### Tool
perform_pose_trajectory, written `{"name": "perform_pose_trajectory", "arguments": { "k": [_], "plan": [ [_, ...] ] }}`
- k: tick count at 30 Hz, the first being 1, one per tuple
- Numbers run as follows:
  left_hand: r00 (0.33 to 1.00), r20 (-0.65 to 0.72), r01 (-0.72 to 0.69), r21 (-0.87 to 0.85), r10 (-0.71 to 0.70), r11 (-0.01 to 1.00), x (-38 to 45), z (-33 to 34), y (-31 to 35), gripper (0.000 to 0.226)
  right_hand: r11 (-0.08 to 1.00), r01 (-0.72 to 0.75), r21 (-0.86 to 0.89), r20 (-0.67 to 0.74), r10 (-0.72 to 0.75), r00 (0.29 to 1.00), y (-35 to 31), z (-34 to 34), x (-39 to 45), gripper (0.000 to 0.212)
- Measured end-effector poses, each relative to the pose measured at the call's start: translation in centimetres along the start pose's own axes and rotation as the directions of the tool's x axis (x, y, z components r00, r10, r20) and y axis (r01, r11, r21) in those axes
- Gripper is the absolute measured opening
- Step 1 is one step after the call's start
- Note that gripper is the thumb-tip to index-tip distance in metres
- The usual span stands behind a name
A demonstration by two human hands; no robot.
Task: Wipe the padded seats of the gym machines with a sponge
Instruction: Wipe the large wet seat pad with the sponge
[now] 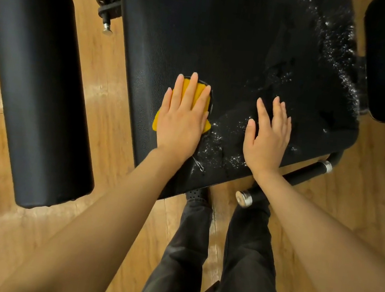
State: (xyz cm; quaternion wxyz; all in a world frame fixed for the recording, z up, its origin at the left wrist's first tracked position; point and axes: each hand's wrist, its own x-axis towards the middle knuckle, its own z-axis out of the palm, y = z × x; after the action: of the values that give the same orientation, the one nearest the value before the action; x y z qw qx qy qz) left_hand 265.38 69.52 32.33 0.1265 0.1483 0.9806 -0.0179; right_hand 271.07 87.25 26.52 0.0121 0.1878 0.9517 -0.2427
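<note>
Glossy wooden plank floor beneath a black roller pad.

Two hands, one sponge, one seat, one roller pad.

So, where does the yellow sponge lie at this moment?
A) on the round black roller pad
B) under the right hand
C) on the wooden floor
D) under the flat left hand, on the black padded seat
D: the left hand presses flat on the yellow sponge on the padded seat; the right hand rests bare on the seat.
</note>
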Motion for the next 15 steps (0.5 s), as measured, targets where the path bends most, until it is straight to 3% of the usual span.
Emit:
{"name": "perform_pose_trajectory", "arguments": {
  "k": [4,9,15],
  "plan": [
    [0.999,0.002,-0.041,0.003,0.041,0.999,-5.0,0.2,-0.4,0.05,1.0,0.001,0.014,-0.01,-0.001,1.0,0.0,0.1,0.0,0.047],
    [0.986,0.137,-0.109,0.053,0.101,0.993,-14.6,1.2,-1.4,0.052,1.0,0.004,0.021,-0.005,-0.004,1.0,0.0,0.0,0.0,0.047],
    [0.983,0.098,-0.162,0.08,0.154,0.984,-6.6,0.5,-0.5,0.051,1.0,0.002,-0.001,-0.003,-0.002,1.0,0.0,-0.1,0.0,0.047]
  ]
}}
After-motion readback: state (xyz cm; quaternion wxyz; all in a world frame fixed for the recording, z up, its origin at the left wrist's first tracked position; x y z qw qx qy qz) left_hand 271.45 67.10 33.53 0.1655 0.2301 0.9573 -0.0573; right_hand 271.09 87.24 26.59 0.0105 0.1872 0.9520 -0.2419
